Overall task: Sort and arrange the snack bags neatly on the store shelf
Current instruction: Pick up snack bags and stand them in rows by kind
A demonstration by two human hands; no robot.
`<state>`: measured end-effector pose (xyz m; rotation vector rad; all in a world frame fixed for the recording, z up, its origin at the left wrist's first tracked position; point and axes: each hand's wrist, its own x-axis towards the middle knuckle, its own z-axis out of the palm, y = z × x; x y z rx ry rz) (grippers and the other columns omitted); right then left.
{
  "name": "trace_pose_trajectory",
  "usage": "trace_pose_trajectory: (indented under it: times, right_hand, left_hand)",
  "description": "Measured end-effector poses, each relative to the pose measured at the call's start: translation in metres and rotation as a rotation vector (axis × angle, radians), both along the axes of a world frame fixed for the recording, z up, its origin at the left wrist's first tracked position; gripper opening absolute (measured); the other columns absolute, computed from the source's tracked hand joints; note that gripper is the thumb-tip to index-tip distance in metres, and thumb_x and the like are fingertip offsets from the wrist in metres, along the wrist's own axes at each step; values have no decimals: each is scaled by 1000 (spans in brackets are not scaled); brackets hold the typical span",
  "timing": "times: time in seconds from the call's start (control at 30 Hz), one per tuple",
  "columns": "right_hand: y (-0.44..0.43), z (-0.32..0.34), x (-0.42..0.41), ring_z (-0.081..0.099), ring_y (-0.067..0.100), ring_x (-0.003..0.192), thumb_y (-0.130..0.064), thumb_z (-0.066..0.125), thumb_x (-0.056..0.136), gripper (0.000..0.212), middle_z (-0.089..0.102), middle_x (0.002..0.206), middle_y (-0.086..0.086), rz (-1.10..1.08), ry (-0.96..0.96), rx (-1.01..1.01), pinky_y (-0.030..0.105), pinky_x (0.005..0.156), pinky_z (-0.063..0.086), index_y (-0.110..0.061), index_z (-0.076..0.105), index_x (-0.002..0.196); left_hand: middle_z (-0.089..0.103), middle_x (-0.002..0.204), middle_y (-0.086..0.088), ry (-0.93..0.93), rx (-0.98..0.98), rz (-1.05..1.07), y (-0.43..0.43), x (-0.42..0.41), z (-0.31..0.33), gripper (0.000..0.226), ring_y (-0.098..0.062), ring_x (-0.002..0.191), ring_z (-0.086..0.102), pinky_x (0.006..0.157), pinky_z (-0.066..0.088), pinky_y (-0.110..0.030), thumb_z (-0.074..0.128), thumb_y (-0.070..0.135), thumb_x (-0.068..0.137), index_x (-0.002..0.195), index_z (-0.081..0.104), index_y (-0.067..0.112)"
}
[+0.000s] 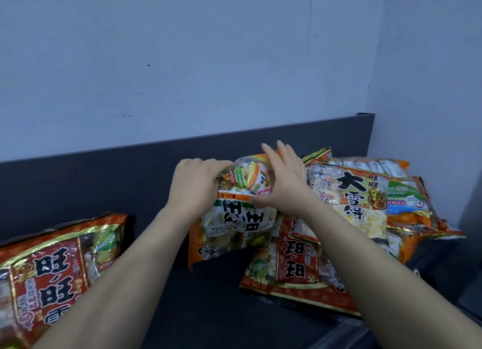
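An orange-and-white snack bag (234,226) stands tilted in the middle of the dark shelf (208,296). My left hand (194,185) grips its upper left corner with curled fingers. My right hand (283,181) lies against the bag's upper right side, fingers straight and thumb under its top part. A red snack bag (297,267) lies flat just right of it, partly under my right forearm. Behind that, a pile of bags (365,200) with an orange-and-yellow one on top fills the right corner. Another red bag (52,275) lies flat at the left.
A dark back panel (104,171) runs along the rear of the shelf, with a pale blue wall (182,61) above it. A side wall (430,87) closes the right end. Bare shelf surface shows between the left bag and the middle bag.
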<state>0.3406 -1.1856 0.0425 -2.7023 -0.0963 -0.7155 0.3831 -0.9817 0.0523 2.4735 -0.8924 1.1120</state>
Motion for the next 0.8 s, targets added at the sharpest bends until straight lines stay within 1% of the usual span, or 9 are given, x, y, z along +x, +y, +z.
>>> trace_pose_trajectory:
  times: [0.07, 0.13, 0.2, 0.27, 0.43, 0.53, 0.63, 0.7, 0.8]
  right_hand:
    - [10, 15, 8, -13, 19, 149, -63, 77, 65, 121, 0, 164, 0, 39, 10, -130, 47, 119, -10, -34, 0, 154]
    - [16, 25, 15, 5, 21, 150, -61, 76, 65, 116, 28, 156, 3, 42, 72, -197, 49, 118, -11, -30, 8, 154]
    - [20, 28, 20, 33, 22, 139, -59, 74, 69, 93, 51, 135, -1, 27, 111, -201, 48, 120, -5, -23, 33, 145]
    - [21, 26, 27, 48, 20, 122, -59, 72, 72, 68, 57, 112, -7, 8, 83, -163, 43, 120, 5, -23, 52, 125]
    - [20, 17, 40, 44, 11, 102, -59, 76, 70, 57, 54, 101, -13, -10, 7, 138, 38, 106, 29, -25, 55, 110]
    - [23, 6, 54, 54, 19, 105, -68, 75, 54, 64, 60, 97, -13, 33, 78, 428, 44, 93, 47, -27, 56, 99]
    - [30, -15, 61, 63, 23, 92, -68, 76, 46, 68, 68, 92, -2, 53, 121, 636, 46, 82, 55, -19, 57, 90]
    - [34, -33, 62, 64, 20, 81, -54, 84, 59, 59, 67, 91, 2, 63, 165, 772, 37, 72, 54, -12, 54, 87]
    - [39, -63, 64, 65, 22, 88, -44, 86, 67, 52, 67, 101, 8, 102, 244, 1001, 32, 71, 51, -9, 57, 93]
  left_hand:
    - [75, 98, 8, -34, 3, -38, 0, -2, 0, 45, -22, 89, 65, 90, 44, -44, 60, 2, 84, 117, 68, 32]
    - [75, 101, 6, -51, -18, -42, 1, -3, -1, 43, -23, 91, 65, 92, 41, -43, 63, 2, 84, 117, 68, 28]
    - [71, 111, 4, -43, -90, 0, 4, -3, -3, 43, -23, 103, 62, 98, 39, -41, 67, 9, 84, 124, 64, 25]
    - [58, 131, -1, 7, -254, 71, 9, -4, -10, 59, -23, 121, 51, 105, 35, -39, 73, 20, 83, 138, 51, 22]
    - [11, 158, -14, 320, -629, 292, 25, -12, -54, 109, -29, 145, 11, 118, 17, -45, 74, 44, 80, 154, 2, 12]
    - [0, 161, -15, 570, -844, 285, 29, -13, -80, 123, -27, 148, 3, 119, 12, -42, 77, 50, 73, 153, -7, 8]
    - [-13, 161, -7, 708, -1003, 233, 29, -18, -93, 129, -23, 148, 6, 116, 16, -36, 80, 48, 71, 153, -13, 10]
    - [-5, 162, -8, 743, -1111, 201, 32, -16, -100, 130, -23, 148, 12, 116, 18, -36, 80, 47, 73, 152, -17, 13]
    - [32, 155, -6, 722, -1118, 154, 38, -10, -105, 120, -23, 138, 37, 111, 32, -37, 78, 44, 77, 154, -11, 20]
